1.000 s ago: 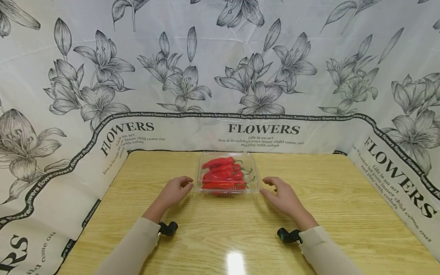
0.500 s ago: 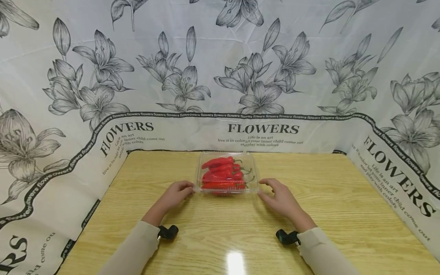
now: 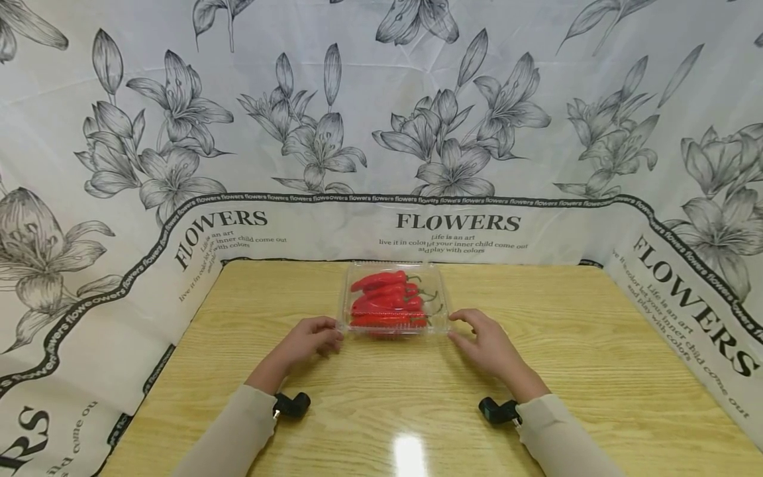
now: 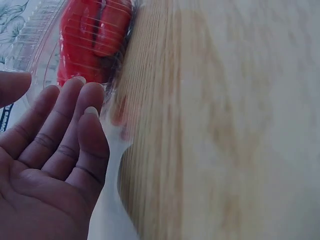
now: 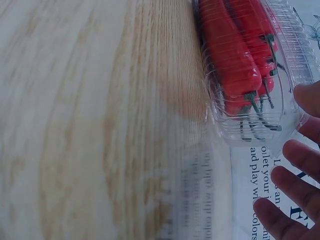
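A clear plastic clamshell container [image 3: 442,323] with red peppers [image 3: 387,302] inside sits, lid down, at the back middle of the table. Their green stems point right. My left hand [image 3: 308,339] is at the container's front left corner, fingertips right at its edge; in the left wrist view its fingers [image 4: 67,132] are loosely extended, palm showing. On the other side, my right hand [image 3: 485,341] has thumb and index finger at the right edge, spaced apart. The right wrist view shows the thumb [image 5: 309,97] overlapping the container's edge and the other fingers spread.
The wood-grain table [image 3: 381,397] extends around the container, with a light reflection near its front. A white cloth backdrop [image 3: 334,232] printed with flowers and lettering rises close behind the container and along both sides. A black wrist camera [image 3: 292,405] is on each forearm.
My left hand has shifted slightly right and its fingers have loosened at the container's corner. My right hand has moved a little left to the container's edge. The container stays in place.
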`<state>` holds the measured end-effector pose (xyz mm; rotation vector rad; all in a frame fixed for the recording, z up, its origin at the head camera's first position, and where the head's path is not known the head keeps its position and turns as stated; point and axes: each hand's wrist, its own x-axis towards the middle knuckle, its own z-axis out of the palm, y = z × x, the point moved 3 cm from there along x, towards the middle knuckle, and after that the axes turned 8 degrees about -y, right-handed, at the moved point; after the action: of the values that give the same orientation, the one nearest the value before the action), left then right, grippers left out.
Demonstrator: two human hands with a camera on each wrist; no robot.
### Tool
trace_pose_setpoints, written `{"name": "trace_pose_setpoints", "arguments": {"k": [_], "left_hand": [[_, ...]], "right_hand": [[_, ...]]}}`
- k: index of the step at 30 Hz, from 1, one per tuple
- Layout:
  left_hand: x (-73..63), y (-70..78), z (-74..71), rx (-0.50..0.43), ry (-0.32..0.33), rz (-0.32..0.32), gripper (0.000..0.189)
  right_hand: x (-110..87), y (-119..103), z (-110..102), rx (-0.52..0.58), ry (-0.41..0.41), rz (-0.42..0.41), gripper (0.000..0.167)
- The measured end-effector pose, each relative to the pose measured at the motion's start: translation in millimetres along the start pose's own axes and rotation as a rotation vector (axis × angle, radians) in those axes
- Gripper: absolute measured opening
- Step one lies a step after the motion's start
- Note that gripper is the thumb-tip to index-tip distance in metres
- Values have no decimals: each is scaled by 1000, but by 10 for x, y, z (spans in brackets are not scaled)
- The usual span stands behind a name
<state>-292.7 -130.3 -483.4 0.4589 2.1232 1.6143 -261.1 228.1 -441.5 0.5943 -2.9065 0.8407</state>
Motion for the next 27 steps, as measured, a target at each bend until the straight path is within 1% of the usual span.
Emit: {"name": "trace_pose_setpoints", "arguments": {"k": [4,8,14,17,23,27], "left_hand": [[3,-9,19,-21,-15,26,34],[7,1,46,-68,-9,13,31],[13,12,83,-123,-13,22,31],[18,4,96,-159,-5,19,29],[37,-13,126,-245,12,-5,21],[68,-25,148,-289,41,-21,14]], "right_hand": [[2,5,-2,-14,18,-14,30],[-1,5,-6,-19,50,-41,22],[-2,-2,-10,-40,128,-113,11],[0,-9,-13,-66,152,-136,9],[15,-29,-27,-131,170,-201,7],[30,-49,-46,-149,165,-248,6]]}}
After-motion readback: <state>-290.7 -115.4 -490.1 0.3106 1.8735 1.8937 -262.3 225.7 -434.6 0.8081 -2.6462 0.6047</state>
